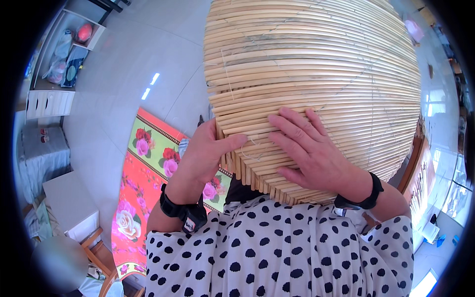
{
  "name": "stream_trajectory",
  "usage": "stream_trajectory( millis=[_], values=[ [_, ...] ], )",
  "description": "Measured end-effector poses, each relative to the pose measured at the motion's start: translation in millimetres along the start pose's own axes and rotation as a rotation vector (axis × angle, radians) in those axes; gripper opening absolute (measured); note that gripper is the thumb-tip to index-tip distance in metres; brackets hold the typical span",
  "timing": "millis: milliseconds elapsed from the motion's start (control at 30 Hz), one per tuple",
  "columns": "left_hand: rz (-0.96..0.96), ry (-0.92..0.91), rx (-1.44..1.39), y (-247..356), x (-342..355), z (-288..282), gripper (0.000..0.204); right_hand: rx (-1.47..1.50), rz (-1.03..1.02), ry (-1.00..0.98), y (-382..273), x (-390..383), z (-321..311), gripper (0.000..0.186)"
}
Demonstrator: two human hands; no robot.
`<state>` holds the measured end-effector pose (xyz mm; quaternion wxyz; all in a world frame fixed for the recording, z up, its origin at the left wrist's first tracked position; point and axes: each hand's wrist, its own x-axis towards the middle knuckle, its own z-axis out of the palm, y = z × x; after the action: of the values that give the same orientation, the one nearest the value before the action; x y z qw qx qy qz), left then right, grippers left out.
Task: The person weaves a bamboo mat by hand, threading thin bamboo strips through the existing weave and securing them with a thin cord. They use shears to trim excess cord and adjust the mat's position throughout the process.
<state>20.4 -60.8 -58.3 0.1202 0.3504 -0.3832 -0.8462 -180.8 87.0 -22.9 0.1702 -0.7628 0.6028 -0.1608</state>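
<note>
A large mat of pale straw-coloured stalks (316, 74), bound in rows with thin thread, spreads from my lap toward the far side. At its near left corner my left hand (208, 151) grips the edge, thumb on top and the other fingers hidden beneath. My right hand (311, 148) lies flat on the mat with its fingers spread. Between the two hands a loose pale thread (251, 157) curls over the stalks. Along the near edge, cut stalk ends stick out in a slanted row. Black bands circle both my wrists.
A red and green flowered cloth (143, 198) lies at the left, by a wooden chair (101, 257). Farther left stand a white box (71, 198) and a shelf unit (52, 104) with bagged things. Brown wooden furniture (415, 163) is close to the mat's right edge.
</note>
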Motion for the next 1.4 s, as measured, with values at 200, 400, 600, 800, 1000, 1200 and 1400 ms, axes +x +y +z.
stream_trajectory(
  millis=[200,400,600,800,1000,1200,1400],
  values=[
    [0.036,0.018,0.014,0,-1,6,0.051,-0.099,-0.050,0.005,-2,0,2,0.061],
    [0.045,0.037,0.044,0,-2,9,0.049,-0.122,-0.054,0.006,-5,2,4,0.058],
    [0.050,0.073,0.071,4,-1,16,0.047,-0.147,-0.046,0.010,-4,1,6,0.056],
    [0.056,0.085,0.067,-1,0,15,0.048,-0.132,-0.080,0.019,0,-3,9,0.063],
    [0.052,0.106,0.069,-1,-2,12,0.047,-0.138,-0.069,0.028,2,-25,-17,0.064],
    [0.036,0.099,0.076,-1,-3,13,0.048,-0.171,-0.011,-0.072,2,-53,-36,0.057],
    [0.026,0.124,0.082,-2,-2,13,0.048,-0.218,-0.046,-0.109,-1,-56,-30,0.047]
  ],
)
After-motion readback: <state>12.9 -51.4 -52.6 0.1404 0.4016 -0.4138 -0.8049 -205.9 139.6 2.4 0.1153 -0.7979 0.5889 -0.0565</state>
